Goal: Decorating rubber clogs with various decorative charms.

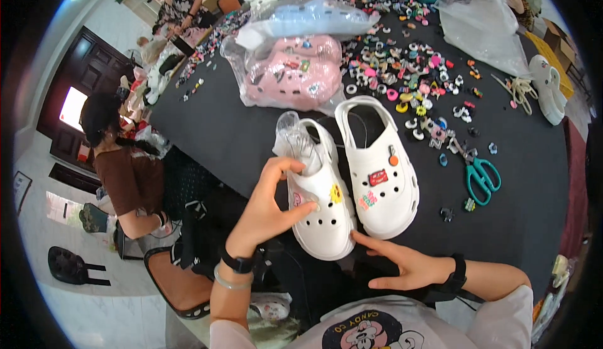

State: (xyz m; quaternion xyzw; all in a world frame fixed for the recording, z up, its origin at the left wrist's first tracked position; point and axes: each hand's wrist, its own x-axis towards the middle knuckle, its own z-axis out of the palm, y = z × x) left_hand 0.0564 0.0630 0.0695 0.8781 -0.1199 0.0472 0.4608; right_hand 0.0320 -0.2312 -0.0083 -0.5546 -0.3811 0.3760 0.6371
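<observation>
Two white clogs lie side by side on the dark table in front of me, toes toward me. My left hand (267, 204) grips the left clog (323, 223); its thumb presses on the upper and its fingers curl by the opening. This clog bears a yellow sun-like charm (335, 193) and a pink one at its outer side. Clear plastic wrapping (295, 142) fills its heel opening. My right hand (405, 266) is spread, index fingertip at the left clog's toe. The right clog (389, 201) carries a red car charm (378, 178), an orange-tipped charm and a pink-and-green charm.
Loose charms (414, 76) are scattered across the table's far part. Teal-handled scissors (482, 179) lie at right. Bagged pink clogs (295, 76) and a bagged blue pair (320, 19) sit beyond. Another white clog (548, 88) is at the right edge. Other people (129, 167) are at left and behind.
</observation>
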